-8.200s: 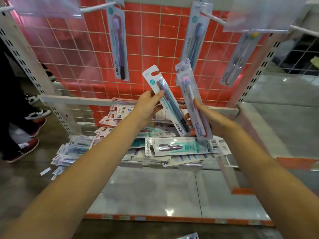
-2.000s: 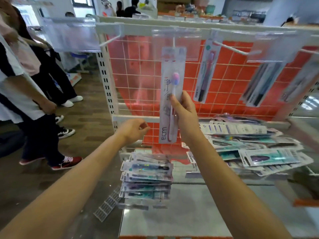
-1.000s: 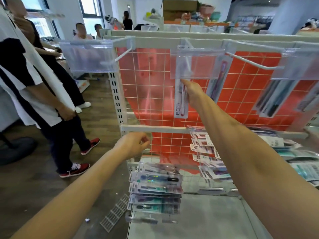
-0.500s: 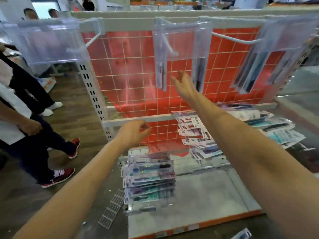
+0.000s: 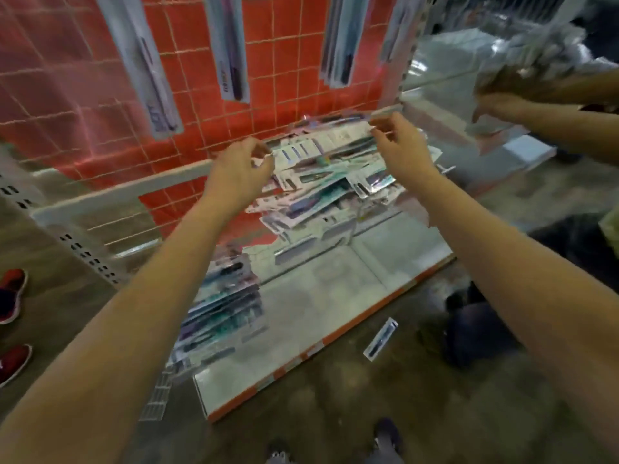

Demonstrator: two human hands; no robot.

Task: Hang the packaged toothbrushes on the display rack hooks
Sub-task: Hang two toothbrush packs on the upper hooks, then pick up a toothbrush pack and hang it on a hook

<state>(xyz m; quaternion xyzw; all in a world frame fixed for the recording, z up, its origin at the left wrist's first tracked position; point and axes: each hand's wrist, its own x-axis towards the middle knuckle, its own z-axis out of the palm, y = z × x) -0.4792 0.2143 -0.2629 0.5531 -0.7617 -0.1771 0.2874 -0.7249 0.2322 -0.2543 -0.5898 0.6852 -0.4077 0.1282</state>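
Observation:
A loose pile of packaged toothbrushes (image 5: 321,175) lies on the rack's wire shelf. My left hand (image 5: 237,169) hovers at the pile's left edge with loosely curled fingers and holds nothing I can see. My right hand (image 5: 398,145) is at the pile's upper right, its fingertips by the corner of a white package; blur hides whether it pinches it. Above, packaged toothbrushes hang in front of the red grid panel (image 5: 284,78): one at the left (image 5: 150,72), one in the middle (image 5: 231,51), several at the right (image 5: 341,41).
A second stack of packages (image 5: 224,306) hangs lower at the rack's left. One package (image 5: 380,338) lies on the floor by the orange-edged base. Another person's hands (image 5: 502,105) work at the right. Red shoes (image 5: 13,293) stand at the left.
My right hand let go of the toothbrush it hung and came down to the pile. My left hand moved up to the pile. My view tilted down.

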